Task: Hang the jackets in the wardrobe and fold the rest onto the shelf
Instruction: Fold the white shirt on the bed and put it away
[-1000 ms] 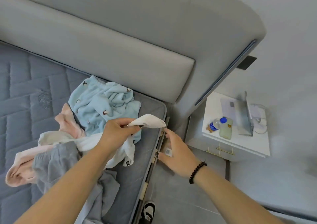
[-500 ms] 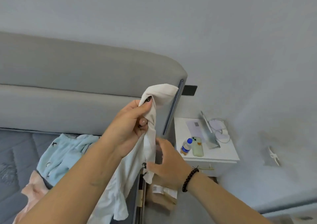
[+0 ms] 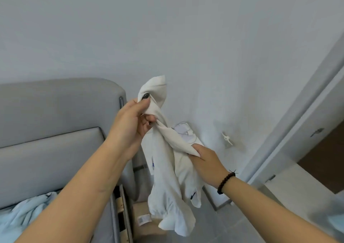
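A pale grey wall (image 3: pixel 186 28) rises behind a padded grey headboard (image 3: pixel 55 112). In front of it hangs a white garment (image 3: pixel 167 183), held in the air: the left hand (image 3: pixel 130 123) pinches its top, the right hand (image 3: pixel 206 160) grips a fold lower down. A light-blue garment (image 3: pixel 24 211) lies on the bed.

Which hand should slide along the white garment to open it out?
Right, probably: the right hand pinches a lower fold, free to move, while the left hand grips the white garment high.
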`<act>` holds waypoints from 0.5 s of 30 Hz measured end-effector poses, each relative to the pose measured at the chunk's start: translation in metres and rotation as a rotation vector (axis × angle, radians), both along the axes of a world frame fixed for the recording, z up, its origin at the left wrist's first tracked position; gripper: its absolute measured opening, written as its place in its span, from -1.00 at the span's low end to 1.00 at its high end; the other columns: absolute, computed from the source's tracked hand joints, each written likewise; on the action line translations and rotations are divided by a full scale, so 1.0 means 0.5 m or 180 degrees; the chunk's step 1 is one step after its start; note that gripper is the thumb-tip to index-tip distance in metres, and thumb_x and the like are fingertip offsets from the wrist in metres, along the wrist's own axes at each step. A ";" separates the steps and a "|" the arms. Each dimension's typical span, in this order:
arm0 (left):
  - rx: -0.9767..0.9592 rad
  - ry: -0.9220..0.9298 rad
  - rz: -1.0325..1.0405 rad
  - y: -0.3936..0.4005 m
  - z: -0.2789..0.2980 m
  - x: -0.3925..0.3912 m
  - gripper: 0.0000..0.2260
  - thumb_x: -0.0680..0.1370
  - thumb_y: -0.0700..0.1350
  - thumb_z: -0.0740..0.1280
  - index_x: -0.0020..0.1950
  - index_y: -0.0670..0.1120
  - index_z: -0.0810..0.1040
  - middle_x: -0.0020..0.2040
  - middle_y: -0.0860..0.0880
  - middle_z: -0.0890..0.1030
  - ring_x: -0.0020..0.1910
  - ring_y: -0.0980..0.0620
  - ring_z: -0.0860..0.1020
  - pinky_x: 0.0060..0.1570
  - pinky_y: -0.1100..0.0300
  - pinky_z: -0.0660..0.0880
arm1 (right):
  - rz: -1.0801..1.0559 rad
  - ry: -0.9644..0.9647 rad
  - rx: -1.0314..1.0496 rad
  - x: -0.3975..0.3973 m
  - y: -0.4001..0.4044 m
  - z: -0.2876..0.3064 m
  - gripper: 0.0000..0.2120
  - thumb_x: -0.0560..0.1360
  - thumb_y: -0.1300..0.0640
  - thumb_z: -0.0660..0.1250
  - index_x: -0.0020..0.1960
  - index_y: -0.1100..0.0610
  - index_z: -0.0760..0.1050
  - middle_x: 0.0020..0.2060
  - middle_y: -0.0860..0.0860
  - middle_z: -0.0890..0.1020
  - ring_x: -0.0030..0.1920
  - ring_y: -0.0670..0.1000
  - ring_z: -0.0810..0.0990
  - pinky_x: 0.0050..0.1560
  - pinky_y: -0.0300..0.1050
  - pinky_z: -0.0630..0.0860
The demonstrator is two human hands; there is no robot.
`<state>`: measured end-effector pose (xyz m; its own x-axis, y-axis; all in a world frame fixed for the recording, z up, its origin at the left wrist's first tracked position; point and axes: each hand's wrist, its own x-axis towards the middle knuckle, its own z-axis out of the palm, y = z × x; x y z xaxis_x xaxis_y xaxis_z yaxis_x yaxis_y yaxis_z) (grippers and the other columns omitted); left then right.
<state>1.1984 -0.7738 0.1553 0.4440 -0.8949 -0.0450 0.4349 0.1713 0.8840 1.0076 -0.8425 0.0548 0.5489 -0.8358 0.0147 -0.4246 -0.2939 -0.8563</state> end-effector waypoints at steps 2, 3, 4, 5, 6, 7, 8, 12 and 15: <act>-0.0063 -0.0007 -0.0038 -0.009 -0.002 -0.038 -0.85 0.61 -0.16 0.27 -0.15 -0.08 0.41 -0.38 0.04 0.57 -0.47 0.15 0.54 -0.44 0.38 0.45 | -0.0156 -0.0062 -0.0054 -0.052 -0.009 0.023 -0.80 0.59 0.27 0.14 -0.19 0.18 0.43 -0.38 -0.07 0.42 -0.38 -0.13 0.33 -0.40 -0.35 0.26; -0.0089 0.0000 -0.0064 -0.009 -0.002 -0.061 -0.85 0.61 -0.16 0.28 -0.16 -0.08 0.43 -0.35 0.03 0.60 -0.42 0.14 0.59 -0.43 0.37 0.48 | -0.0213 -0.0090 -0.0127 -0.075 -0.015 0.039 -0.81 0.58 0.27 0.14 -0.17 0.20 0.45 -0.36 -0.07 0.44 -0.35 -0.12 0.35 -0.39 -0.34 0.26; -0.0138 -0.0007 -0.0103 -0.009 -0.010 -0.081 -0.89 0.60 -0.17 0.29 -0.13 -0.08 0.46 -0.29 0.01 0.64 -0.35 0.12 0.64 -0.39 0.35 0.51 | -0.0274 -0.0123 -0.0221 -0.098 -0.020 0.058 -0.82 0.57 0.28 0.13 -0.16 0.21 0.46 -0.36 -0.08 0.45 -0.34 -0.12 0.36 -0.37 -0.33 0.27; -0.0171 -0.0007 -0.0145 -0.008 -0.019 -0.098 -0.96 0.57 -0.19 0.33 -0.05 -0.09 0.48 -0.21 -0.01 0.66 -0.25 0.08 0.67 -0.33 0.32 0.55 | -0.0323 -0.0174 -0.0301 -0.115 -0.026 0.078 -0.82 0.56 0.29 0.13 -0.16 0.21 0.46 -0.35 -0.09 0.46 -0.34 -0.14 0.37 -0.35 -0.32 0.28; -0.0180 -0.0058 -0.0167 -0.007 -0.032 -0.125 -0.80 0.52 -0.22 0.39 0.11 -0.09 0.47 -0.11 -0.04 0.68 -0.12 0.04 0.69 -0.25 0.27 0.57 | -0.0381 -0.0239 -0.0371 -0.140 -0.029 0.103 -0.81 0.55 0.30 0.13 -0.16 0.20 0.47 -0.35 -0.09 0.48 -0.33 -0.15 0.39 -0.33 -0.30 0.30; -0.0118 -0.0120 -0.0184 -0.005 -0.049 -0.148 -0.54 0.46 -0.25 0.46 0.29 -0.04 0.39 0.01 -0.06 0.67 -0.01 0.00 0.68 -0.17 0.22 0.59 | -0.0430 -0.0306 -0.0428 -0.161 -0.031 0.127 -0.81 0.55 0.31 0.13 -0.17 0.19 0.47 -0.34 -0.10 0.48 -0.33 -0.16 0.39 -0.32 -0.30 0.31; 0.0009 -0.0211 -0.0188 -0.002 -0.069 -0.175 -0.30 0.42 -0.27 0.49 0.44 0.05 0.24 0.15 -0.08 0.63 0.07 -0.02 0.66 -0.09 0.15 0.59 | -0.0484 -0.0368 -0.0482 -0.185 -0.031 0.152 -0.80 0.54 0.31 0.13 -0.20 0.16 0.46 -0.35 -0.11 0.48 -0.33 -0.16 0.39 -0.32 -0.30 0.30; 0.0648 -0.0792 -0.0611 0.028 -0.169 -0.318 -0.01 0.45 -0.30 0.48 0.55 0.17 -0.16 0.37 -0.03 0.43 0.07 0.02 0.66 0.15 0.01 0.55 | -0.0549 -0.0578 -0.0541 -0.292 -0.008 0.237 -0.84 0.54 0.30 0.15 -0.13 0.33 0.46 -0.31 0.01 0.46 -0.28 -0.07 0.38 -0.26 -0.18 0.29; 0.0879 -0.0935 -0.1027 0.061 -0.254 -0.422 0.04 0.38 -0.28 0.54 0.55 0.19 -0.12 0.32 0.05 0.46 0.15 0.11 0.61 -0.09 0.25 0.59 | -0.0427 -0.0759 -0.0300 -0.360 0.025 0.259 -0.79 0.54 0.24 0.19 -0.06 0.42 0.43 -0.26 0.07 0.46 -0.23 -0.01 0.40 -0.20 -0.13 0.31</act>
